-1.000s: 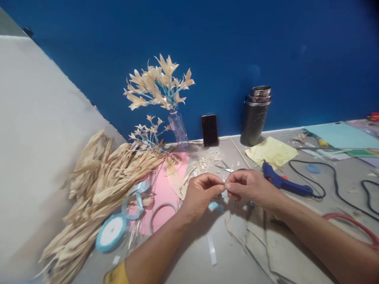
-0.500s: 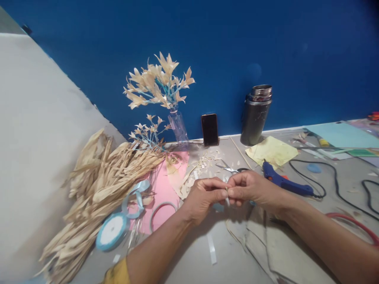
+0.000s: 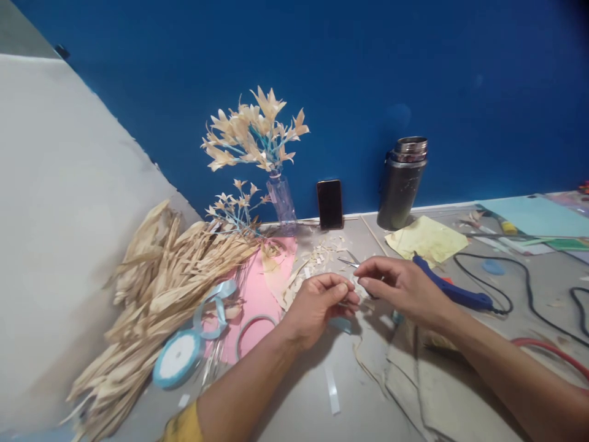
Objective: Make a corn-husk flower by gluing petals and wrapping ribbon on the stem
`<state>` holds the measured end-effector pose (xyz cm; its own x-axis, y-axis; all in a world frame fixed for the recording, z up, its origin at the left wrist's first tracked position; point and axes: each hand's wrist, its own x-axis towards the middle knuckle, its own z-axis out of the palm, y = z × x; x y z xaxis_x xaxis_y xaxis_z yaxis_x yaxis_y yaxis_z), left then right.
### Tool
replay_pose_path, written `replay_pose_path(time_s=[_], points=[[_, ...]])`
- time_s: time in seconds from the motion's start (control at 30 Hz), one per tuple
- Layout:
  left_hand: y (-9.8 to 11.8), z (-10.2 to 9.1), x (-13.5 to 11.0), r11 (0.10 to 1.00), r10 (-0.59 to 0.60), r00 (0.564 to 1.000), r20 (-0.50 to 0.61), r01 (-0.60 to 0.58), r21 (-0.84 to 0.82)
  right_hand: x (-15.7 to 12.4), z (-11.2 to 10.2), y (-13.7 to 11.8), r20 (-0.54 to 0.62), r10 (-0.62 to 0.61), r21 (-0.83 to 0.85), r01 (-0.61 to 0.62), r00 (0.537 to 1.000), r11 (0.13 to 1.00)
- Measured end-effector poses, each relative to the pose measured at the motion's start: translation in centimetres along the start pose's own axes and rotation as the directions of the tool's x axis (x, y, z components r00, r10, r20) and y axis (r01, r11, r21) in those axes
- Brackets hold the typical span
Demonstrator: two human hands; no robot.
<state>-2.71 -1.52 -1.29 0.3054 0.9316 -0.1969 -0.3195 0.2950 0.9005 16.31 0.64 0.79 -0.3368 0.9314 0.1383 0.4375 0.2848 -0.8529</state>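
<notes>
My left hand (image 3: 322,307) is closed in a pinch above the middle of the table, thumb pressed to its fingers. Whatever it may hold is too small or too hidden to make out. Just to its right hovers my right hand (image 3: 398,285), with thumb and fingers apart and nothing seen between them. Behind the right hand lie scissors (image 3: 348,263), mostly covered by it. Small husk scraps (image 3: 322,253) are scattered beyond both hands. A short piece of light blue ribbon (image 3: 341,325) rests beneath the left hand, and a white strip (image 3: 332,390) lies nearer to me.
On the left are a pile of dried corn husks (image 3: 161,288), a blue ribbon spool (image 3: 177,359) and pink paper (image 3: 253,288). Husk flowers (image 3: 257,126) stand in a plastic bottle (image 3: 282,199). Along the wall are a phone (image 3: 330,204) and flask (image 3: 402,184); a glue gun (image 3: 453,291) lies right.
My right hand has come away from the left and its fingers have spread. The left keeps its pinch. The whole view has shifted slightly.
</notes>
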Motion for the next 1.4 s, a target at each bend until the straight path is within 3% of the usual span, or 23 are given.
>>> replay_pose_path(time_s=[0.17, 0.27, 0.4, 0.57, 0.7, 0.83, 1.1, 1.23, 1.4], points=[[-0.2, -0.1, 0.0, 1.0, -0.018, 0.999, -0.03, 0.018, 0.016, -0.3, 0.2, -0.3, 0.053, -0.203, -0.063, 0.207, 0.978, 0.976], [-0.3, -0.3, 0.1, 0.996, 0.025, 0.999, -0.036, -0.022, 0.087, -0.3, 0.4, 0.1, 0.084, -0.243, -0.106, 0.251, 0.966, 0.962], [-0.1, -0.3, 0.2, 0.991, 0.054, 0.997, -0.048, -0.047, 0.125, -0.2, 0.5, 0.4, 0.097, -0.192, -0.147, 0.205, 0.976, 0.968], [-0.3, 0.3, 0.1, 0.994, 0.09, 0.994, -0.058, -0.094, -0.055, -0.1, 1.2, 0.1, -0.064, -0.062, -0.036, 0.06, 0.996, 0.998], [-0.9, 0.7, 0.1, 0.988, 0.156, 0.982, -0.107, -0.157, -0.005, -0.5, 2.0, -0.2, -0.125, -0.034, 0.006, 0.035, 0.992, 0.999], [-0.8, 0.8, 0.2, 0.983, 0.184, 0.962, -0.201, -0.18, 0.042, -0.7, 2.4, -0.2, -0.107, -0.035, -0.004, 0.035, 0.994, 0.999], [-0.7, 0.6, 0.1, 0.987, 0.157, 0.972, -0.173, -0.152, 0.043, -0.4, 2.2, -0.1, -0.092, 0.033, 0.061, -0.027, 0.995, 0.998], [-1.1, 0.2, 0.2, 0.968, 0.173, 0.975, -0.139, -0.142, 0.205, -0.5, 2.4, -0.2, -0.094, 0.027, 0.081, -0.02, 0.995, 0.996], [-1.4, 0.2, 0.2, 0.82, 0.315, 0.943, -0.107, -0.214, 0.531, -0.5, 2.7, -0.2, -0.044, 0.075, 0.152, -0.067, 0.996, 0.986]])
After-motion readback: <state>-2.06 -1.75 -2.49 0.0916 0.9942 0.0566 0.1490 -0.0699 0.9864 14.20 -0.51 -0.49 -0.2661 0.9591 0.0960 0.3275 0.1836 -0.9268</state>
